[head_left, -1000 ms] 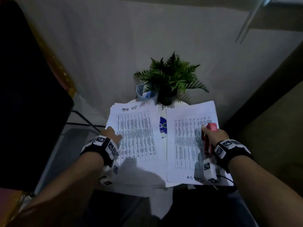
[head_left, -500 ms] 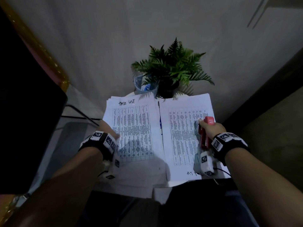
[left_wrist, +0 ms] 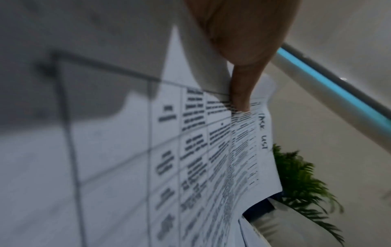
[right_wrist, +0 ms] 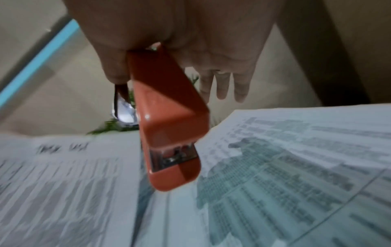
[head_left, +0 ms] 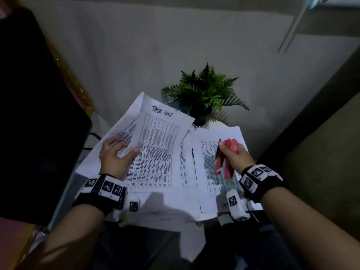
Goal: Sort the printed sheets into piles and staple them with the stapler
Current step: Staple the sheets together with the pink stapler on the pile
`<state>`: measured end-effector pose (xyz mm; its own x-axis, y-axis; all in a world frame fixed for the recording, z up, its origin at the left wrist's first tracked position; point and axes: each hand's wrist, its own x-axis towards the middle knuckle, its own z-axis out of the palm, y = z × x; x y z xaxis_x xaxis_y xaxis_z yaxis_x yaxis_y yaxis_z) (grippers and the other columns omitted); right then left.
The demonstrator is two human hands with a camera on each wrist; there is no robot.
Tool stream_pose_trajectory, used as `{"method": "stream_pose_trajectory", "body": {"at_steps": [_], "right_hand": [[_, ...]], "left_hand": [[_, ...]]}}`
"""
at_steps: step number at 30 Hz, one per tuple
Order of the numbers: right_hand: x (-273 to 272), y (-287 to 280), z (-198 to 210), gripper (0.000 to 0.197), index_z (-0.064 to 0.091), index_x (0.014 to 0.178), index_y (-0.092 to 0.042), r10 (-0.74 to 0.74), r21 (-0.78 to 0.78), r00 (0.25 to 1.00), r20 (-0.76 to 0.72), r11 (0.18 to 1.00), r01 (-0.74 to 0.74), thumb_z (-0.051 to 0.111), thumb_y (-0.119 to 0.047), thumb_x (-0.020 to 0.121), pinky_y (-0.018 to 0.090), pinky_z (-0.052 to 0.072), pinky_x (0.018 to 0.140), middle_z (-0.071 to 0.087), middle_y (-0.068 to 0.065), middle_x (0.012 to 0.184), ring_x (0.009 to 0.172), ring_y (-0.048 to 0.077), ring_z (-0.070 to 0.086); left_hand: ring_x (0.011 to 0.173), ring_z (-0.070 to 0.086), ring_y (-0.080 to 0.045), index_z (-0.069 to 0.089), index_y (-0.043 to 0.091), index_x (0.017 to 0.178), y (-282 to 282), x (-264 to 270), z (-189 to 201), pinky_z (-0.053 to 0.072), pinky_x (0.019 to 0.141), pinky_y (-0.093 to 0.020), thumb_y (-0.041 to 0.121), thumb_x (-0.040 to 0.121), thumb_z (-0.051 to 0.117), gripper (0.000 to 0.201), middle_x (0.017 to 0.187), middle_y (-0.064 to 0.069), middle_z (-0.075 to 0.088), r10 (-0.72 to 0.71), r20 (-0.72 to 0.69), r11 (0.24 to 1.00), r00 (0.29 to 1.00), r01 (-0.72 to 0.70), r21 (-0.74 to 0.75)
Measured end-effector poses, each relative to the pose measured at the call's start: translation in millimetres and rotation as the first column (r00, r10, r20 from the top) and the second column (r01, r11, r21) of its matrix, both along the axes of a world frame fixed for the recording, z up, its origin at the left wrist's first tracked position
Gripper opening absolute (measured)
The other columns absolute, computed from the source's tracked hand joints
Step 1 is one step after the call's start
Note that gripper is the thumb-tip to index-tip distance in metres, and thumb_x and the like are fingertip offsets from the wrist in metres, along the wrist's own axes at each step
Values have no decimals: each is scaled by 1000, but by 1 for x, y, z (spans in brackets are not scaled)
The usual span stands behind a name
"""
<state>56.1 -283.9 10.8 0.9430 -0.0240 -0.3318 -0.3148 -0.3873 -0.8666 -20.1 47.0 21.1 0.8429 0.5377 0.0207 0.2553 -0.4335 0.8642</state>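
left stack [head_left: 155, 151]: sitting on the left side of the small tabletop [head_left: 218, 124], top sheet headed "TASK LIST" curling up at its left edge

left hand [head_left: 115, 154]: fingers pinching that lifted edge, so more than one page could be coming up together and landing in the wrong pile

stapler [head_left: 226, 158]: hanging in the air over the right stack [head_left: 224, 172], not touching it

right hand [head_left: 236, 155]: fingers wrapping the stapler's back end only, probably a wobbly hold

risk: stacks overhanging the tabletop, one nudge and they're sliding

Each bare forearm wears a black wristband [head_left: 101, 193] studded with white blocks printed with black square codes. Below the right wristband [head_left: 261, 182] hangs a small white camera box [head_left: 238, 206] with a thin black cable.
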Motion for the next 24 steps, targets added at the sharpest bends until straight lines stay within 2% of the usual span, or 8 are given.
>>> {"method": "stream_pose_trajectory", "body": {"at_steps": [5, 8, 12, 16, 18, 20, 22, 24], "right_hand": [[-29, 42, 25, 41, 59, 106, -7, 117, 223, 992, 40, 967, -123, 60, -44, 87, 11, 45, 61, 66, 3, 86, 72, 8, 62], [-37, 55, 38, 58, 61, 109, -3, 94, 355, 994, 48, 929, -105, 67, -52, 78, 29, 48, 73, 66, 8, 84, 70, 15, 63], [-39, 49, 66, 35, 65, 94, -10, 33, 540, 997, 67, 839, -64, 65, -41, 80, 21, 44, 46, 64, 8, 71, 47, 16, 57], [-33, 35, 90, 35, 59, 85, -14, -50, 551, 992, 116, 834, -22, 73, -41, 69, 22, 42, 43, 61, 5, 66, 44, 15, 55], [-34, 28, 103, 28, 57, 82, -12, -76, 589, 988, 137, 808, -20, 68, -35, 71, 25, 50, 49, 62, 4, 60, 47, 16, 59], [-33, 22, 116, 18, 56, 82, -12, -68, 580, 986, 150, 814, -32, 64, -29, 81, 27, 52, 52, 64, 1, 56, 49, 17, 61], [-32, 17, 127, 15, 56, 82, -13, -52, 542, 986, 159, 839, -43, 61, -26, 88, 25, 52, 52, 63, 0, 57, 50, 16, 61], [-31, 14, 134, 16, 59, 82, -14, -27, 499, 990, 137, 866, -46, 61, -28, 89, 21, 49, 50, 62, 1, 63, 54, 16, 60]], "left_hand": [[123, 32, -8, 67, 22, 72, -23, -25, 35, 25, 96, -10, 11, 72, 78, 16, 122, 7, 45, -183, 192, 983, 964, 180, 35], [125, 38, -14, 68, 40, 67, -30, -30, 46, 29, 103, -19, 17, 66, 83, 27, 119, 14, 48, -286, 311, 957, 906, 289, 38], [127, 40, -16, 70, 43, 68, -29, -44, 63, 27, 108, -30, 29, 60, 82, 20, 119, 17, 46, -355, 359, 923, 863, 385, -15], [123, 42, -3, 68, 46, 74, -24, -43, 69, 26, 104, -13, 40, 59, 84, 22, 125, 4, 46, -378, 309, 922, 873, 385, 39], [118, 43, 4, 58, 50, 85, -25, -39, 75, 27, 99, -8, 52, 59, 74, 30, 127, 2, 44, -321, 300, 944, 898, 330, 23], [123, 42, -5, 44, 47, 108, -30, -32, 83, 30, 103, -20, 60, 58, 73, 59, 134, 4, 41, -259, 290, 953, 921, 292, -77], [116, 48, -6, 32, 34, 129, -34, -20, 89, 39, 96, -25, 56, 64, 77, 82, 135, 7, 41, -241, 245, 934, 939, 294, -205], [98, 60, -5, 37, 27, 131, -39, -10, 93, 50, 86, -27, 50, 68, 77, 77, 121, 6, 56, -306, 155, 908, 939, 337, -248]]}}
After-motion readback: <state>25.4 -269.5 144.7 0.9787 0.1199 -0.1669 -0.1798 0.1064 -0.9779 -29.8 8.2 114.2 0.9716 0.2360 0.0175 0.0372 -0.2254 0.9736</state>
